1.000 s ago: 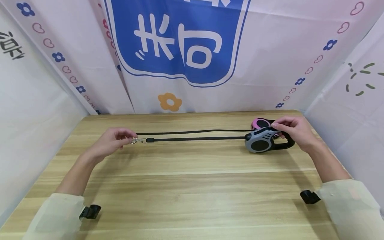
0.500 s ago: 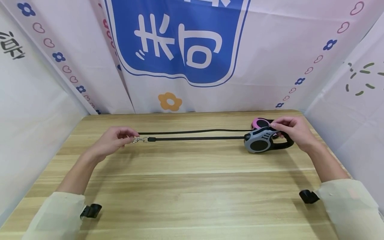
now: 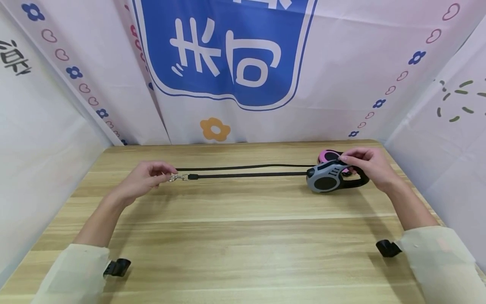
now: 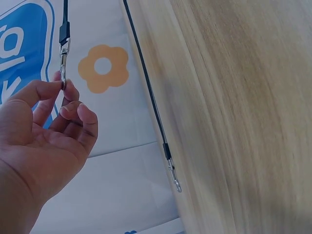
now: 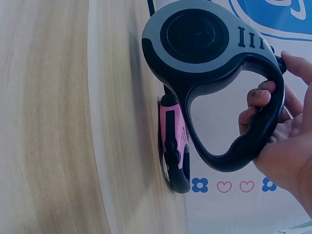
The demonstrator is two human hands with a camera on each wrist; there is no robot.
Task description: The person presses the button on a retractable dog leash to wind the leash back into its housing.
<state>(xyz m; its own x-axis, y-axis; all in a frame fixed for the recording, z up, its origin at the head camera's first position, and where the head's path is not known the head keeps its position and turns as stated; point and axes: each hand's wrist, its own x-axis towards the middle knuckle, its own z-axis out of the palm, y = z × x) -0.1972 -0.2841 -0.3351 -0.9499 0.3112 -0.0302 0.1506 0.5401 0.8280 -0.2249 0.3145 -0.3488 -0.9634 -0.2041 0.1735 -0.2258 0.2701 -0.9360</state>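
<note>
Cloth walls (image 3: pixel 341 84): we see pale printed cloth on the far, left and right sides, the far one carrying a blue panel (image 3: pixel 212 90) with white characters and a small orange flower (image 3: pixel 206 126).
Wooden table (image 3: pixel 243 253): it fills the middle, its far edge close to the cloth.
Sleeves (image 3: pixel 72 270): pale, reaching in from the near left and near right, each with a black device (image 3: pixel 118 267) on its inner side.
Grey leash case (image 3: pixel 322 179): on the right, toward the far edge, handle loop to the right; to us it looks raised over the wood.
Right hand (image 3: pixel 373 166): fingers curled round that handle, thumb at the button on top.
Left hand (image 3: pixel 146 179): on the left, thumb and forefinger pinched together, the other fingers loosely bent.
Pink leash case (image 3: pixel 324 155): just beyond the grey one, which, with the right hand, blocks part of it from us.
Near strap (image 3: pixel 250 175): black, straight between the grey case and the left hand.
Far strap (image 3: pixel 243 168): black, running left behind it.
Near clip (image 3: pixel 178 177): metal, pinched in the left fingertips.
Far clip (image 4: pixel 174 175): metal, by the far edge; we find it only in the left wrist view.
</note>
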